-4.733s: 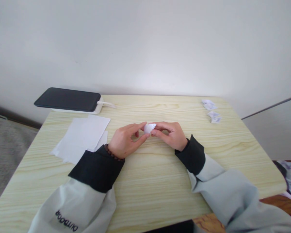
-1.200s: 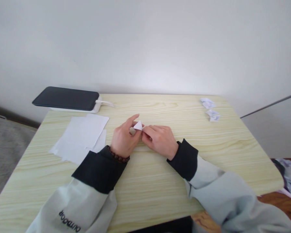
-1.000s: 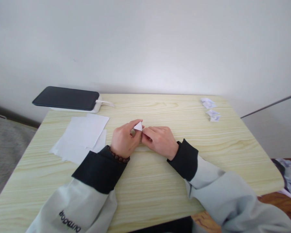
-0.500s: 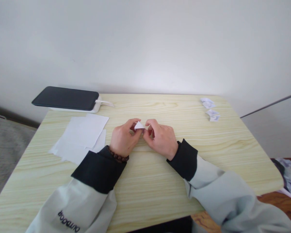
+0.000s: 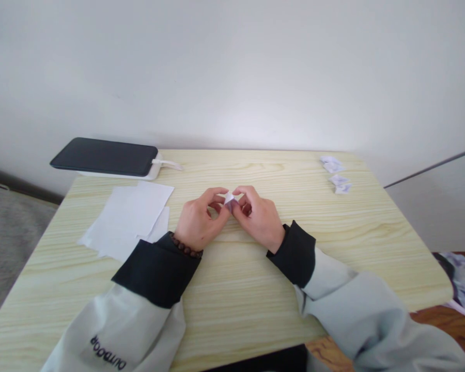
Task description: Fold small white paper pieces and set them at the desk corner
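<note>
Between my two hands, over the middle of the table, is a small folded piece of white paper point(image 5: 228, 198). My left hand point(image 5: 200, 219) pinches its left side between thumb and fingers. From the right, the thumb and fingertips of my right hand point(image 5: 260, 219) close on the same paper. Most of the paper is hidden behind the fingertips, so its full shape does not show. A beaded bracelet point(image 5: 186, 247) circles my left wrist.
White paper sheets point(image 5: 124, 217) lie in a loose stack at the left. Behind them a black phone-like device point(image 5: 106, 156) rests on a white block with a white cable point(image 5: 170, 164). Two folded paper pieces point(image 5: 332, 164) point(image 5: 340, 184) sit at the table's point(image 5: 356, 232) back right.
The folded paper has shifted slightly right and turned. My right hand's fingertips have come onto it, where earlier its index finger stood apart from it.
</note>
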`<action>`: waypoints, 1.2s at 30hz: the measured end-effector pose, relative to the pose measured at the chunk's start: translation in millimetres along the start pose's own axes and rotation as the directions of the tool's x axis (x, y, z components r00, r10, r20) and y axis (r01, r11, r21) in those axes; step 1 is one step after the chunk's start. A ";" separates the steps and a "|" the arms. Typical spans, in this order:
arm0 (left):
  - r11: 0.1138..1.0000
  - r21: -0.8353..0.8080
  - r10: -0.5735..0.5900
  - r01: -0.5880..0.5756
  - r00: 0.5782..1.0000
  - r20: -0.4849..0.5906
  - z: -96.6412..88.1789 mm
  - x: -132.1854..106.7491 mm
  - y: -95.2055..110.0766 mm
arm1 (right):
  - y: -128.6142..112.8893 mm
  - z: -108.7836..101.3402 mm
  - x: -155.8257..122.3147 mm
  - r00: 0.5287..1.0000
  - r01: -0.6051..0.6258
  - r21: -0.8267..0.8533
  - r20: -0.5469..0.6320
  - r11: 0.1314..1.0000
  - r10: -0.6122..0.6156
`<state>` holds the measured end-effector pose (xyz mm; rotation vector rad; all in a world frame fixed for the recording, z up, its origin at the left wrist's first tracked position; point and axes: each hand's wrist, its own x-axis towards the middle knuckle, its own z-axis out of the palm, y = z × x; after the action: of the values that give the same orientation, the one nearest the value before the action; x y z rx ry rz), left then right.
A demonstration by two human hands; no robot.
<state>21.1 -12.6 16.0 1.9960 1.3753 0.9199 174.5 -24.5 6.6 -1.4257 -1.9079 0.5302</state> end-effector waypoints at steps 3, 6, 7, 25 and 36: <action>1.000 0.001 0.021 -0.021 1.000 0.021 -0.2 -0.5 0.2 | 1.0 0.9 0.9 1.000 -0.011 0.010 0.007 1.000 0.011; 0.999 -0.008 0.040 -0.040 0.998 0.046 -0.8 -0.5 1.3 | 2.5 1.5 1.1 0.999 -0.034 0.029 -0.010 0.999 0.034; 0.999 -0.021 0.041 -0.040 0.998 0.052 -1.0 -0.4 1.5 | 3.1 1.4 1.0 0.999 -0.030 0.044 -0.017 0.999 0.031; 0.615 -0.691 -0.167 0.380 0.919 0.358 -9.8 11.1 -11.3 | 12.3 -6.9 -3.3 0.951 0.284 -0.031 -0.117 0.958 -0.286; 0.671 -0.634 -0.205 0.385 0.918 0.340 -9.6 10.6 -6.7 | 10.1 -9.1 -3.5 0.941 0.326 0.000 -0.092 0.945 -0.325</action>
<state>12.3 0.0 19.4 1.2069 0.9665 0.8339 188.4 -25.3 5.0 -1.0723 -2.0070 0.3149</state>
